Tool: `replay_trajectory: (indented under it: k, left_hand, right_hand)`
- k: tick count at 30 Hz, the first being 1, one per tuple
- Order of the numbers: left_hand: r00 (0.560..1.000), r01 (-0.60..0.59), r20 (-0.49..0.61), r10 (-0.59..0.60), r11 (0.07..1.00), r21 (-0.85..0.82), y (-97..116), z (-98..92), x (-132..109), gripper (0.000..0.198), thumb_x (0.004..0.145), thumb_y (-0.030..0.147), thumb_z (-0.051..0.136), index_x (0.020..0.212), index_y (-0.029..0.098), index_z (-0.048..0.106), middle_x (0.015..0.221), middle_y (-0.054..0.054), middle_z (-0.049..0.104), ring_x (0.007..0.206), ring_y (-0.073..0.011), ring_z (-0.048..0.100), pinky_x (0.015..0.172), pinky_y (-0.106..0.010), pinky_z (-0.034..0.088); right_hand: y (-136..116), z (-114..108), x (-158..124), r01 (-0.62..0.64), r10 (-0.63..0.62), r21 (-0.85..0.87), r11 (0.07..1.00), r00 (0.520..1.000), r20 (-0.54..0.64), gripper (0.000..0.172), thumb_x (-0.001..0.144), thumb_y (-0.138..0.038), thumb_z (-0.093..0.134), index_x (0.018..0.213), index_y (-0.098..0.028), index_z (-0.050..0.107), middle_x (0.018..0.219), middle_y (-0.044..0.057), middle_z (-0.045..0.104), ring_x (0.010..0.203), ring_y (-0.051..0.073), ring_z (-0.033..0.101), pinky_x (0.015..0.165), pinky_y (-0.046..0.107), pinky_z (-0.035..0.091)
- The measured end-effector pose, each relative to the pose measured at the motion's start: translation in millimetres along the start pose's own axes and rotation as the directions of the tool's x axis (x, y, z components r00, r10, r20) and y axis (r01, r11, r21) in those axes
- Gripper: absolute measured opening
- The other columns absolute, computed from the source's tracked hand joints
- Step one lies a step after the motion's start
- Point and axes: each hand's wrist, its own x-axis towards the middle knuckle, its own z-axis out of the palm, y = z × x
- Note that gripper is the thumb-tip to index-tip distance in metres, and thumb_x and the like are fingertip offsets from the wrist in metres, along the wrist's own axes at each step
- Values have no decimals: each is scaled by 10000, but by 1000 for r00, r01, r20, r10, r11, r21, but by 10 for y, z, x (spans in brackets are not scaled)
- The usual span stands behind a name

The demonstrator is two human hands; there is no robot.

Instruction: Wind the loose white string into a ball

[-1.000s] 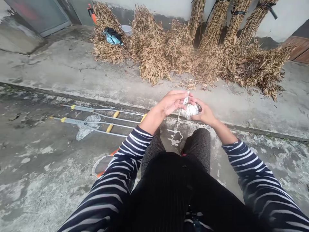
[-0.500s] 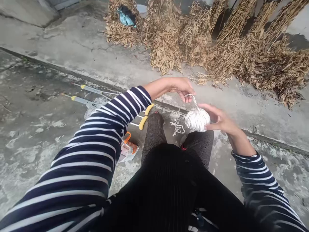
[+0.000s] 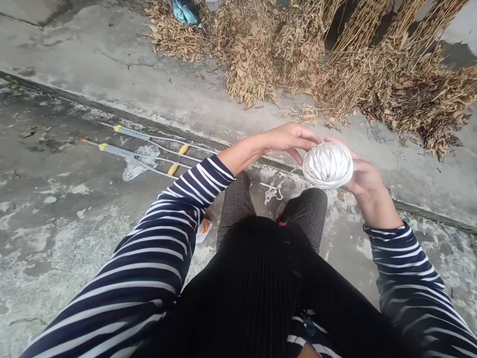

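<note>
A ball of white yarn (image 3: 328,166) is held up above my right knee. My right hand (image 3: 367,181) is curled round its right side, with some fingers hidden behind it. From the upper left, my left hand (image 3: 288,140) has its bent fingers at the ball's edge, the thumb below them. No separate strand shows clearly between the hands. On the ground between my feet lies a small tangle of loose white cord (image 3: 272,193).
Two crutches (image 3: 137,144) with yellow grips lie on the concrete at left, by a clear plastic bag (image 3: 140,161). An orange and white container (image 3: 203,230) is partly hidden by my left sleeve. Dried plant bundles (image 3: 320,69) line the back, with blue cloth (image 3: 186,12).
My left hand has come down from its raised strand to the ball's edge. The ball has moved right and slightly up with my right hand. The view has shifted, uncovering more of the crutches.
</note>
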Motion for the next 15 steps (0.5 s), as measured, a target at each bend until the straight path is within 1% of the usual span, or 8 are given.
replay_trajectory:
  k: [3, 6, 8, 10, 11, 13, 15]
  left_hand:
    - [1000, 3, -1, -4, 999, -37, -24, 17, 14, 182, 819, 155, 791, 996, 117, 808, 777, -42, 742, 860, -161, 743, 820, -254, 617]
    - [997, 73, 17, -72, 994, -78, -11, 23, 24, 181, 834, 128, 777, 1009, 96, 806, 759, -53, 723, 873, -185, 754, 830, -294, 626]
    - [995, 95, -31, -98, 992, -78, -5, 23, 12, 179, 850, 149, 775, 1019, 99, 804, 739, -50, 708, 857, -191, 759, 819, -309, 629]
    - [991, 98, -82, -104, 992, -77, -14, 12, -12, 167, 856, 171, 781, 1008, 106, 805, 719, -48, 695, 834, -199, 764, 797, -320, 629]
    - [991, 98, -87, -104, 992, -74, -22, 1, -26, 151, 849, 172, 789, 985, 107, 806, 710, -49, 689, 820, -204, 766, 782, -324, 628]
    - [993, 105, -50, -107, 993, -50, -31, -34, -54, 108, 815, 154, 817, 913, 109, 804, 694, -51, 685, 786, -208, 766, 748, -325, 622]
    - [994, 108, -11, -108, 994, -13, -16, -81, -77, 79, 774, 127, 842, 830, 106, 791, 679, -54, 682, 753, -207, 762, 717, -318, 614]
  right_hand:
    - [-9, -77, -7, -1, 1, 2, 1000, 999, 38, 774, 537, -388, 827, 1295, -283, 712, 1310, 60, 740, 1193, 351, 703, 987, 527, 608]
    - [9, -161, -10, 16, -9, -67, 998, 995, 95, 760, 573, -444, 813, 1306, -282, 695, 1284, 78, 744, 1132, 353, 719, 941, 532, 606]
    - [27, -199, -11, 23, -18, -59, 998, 996, 86, 776, 548, -453, 802, 1293, -262, 696, 1238, 101, 753, 1071, 357, 730, 917, 540, 600]
    - [40, -206, -14, 21, -20, -22, 1000, 999, 50, 786, 509, -439, 790, 1266, -245, 700, 1182, 119, 763, 1021, 365, 736, 897, 554, 594]
    - [40, -197, -19, 20, -20, -5, 1000, 999, 39, 786, 495, -433, 782, 1253, -239, 702, 1165, 128, 765, 1018, 376, 737, 894, 565, 591]
    - [20, -159, -38, 18, -18, 12, 1000, 999, 47, 769, 469, -412, 777, 1214, -232, 713, 1161, 145, 764, 1073, 410, 727, 917, 590, 584]
    - [-38, -108, -71, 47, -49, 42, 998, 998, 44, 735, 442, -391, 786, 1158, -231, 740, 1160, 158, 765, 1156, 446, 703, 971, 618, 570]
